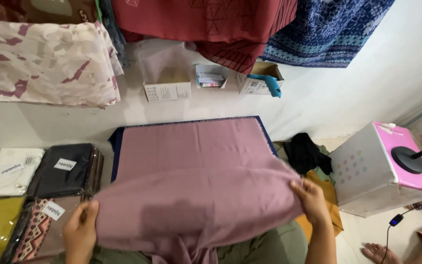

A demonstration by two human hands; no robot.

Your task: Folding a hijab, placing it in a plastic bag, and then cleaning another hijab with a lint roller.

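Holding mauve cloth [191, 181] by 2 near corners | left hand [80, 232] and right hand [312, 200] pinched on edges, well apart | far half flat on blue board [115, 146] | near half lifted, not yet folded

A plain dusty-pink fabric [196, 181] fills the centre of the frame, its far half spread flat and smooth toward the upper centre, its near edge lifted and drooping in soft folds at the bottom centre

Bagged folded cloths [64, 168] left, pink-topped box [382, 166] right, blue glue gun [269, 83] by wall.
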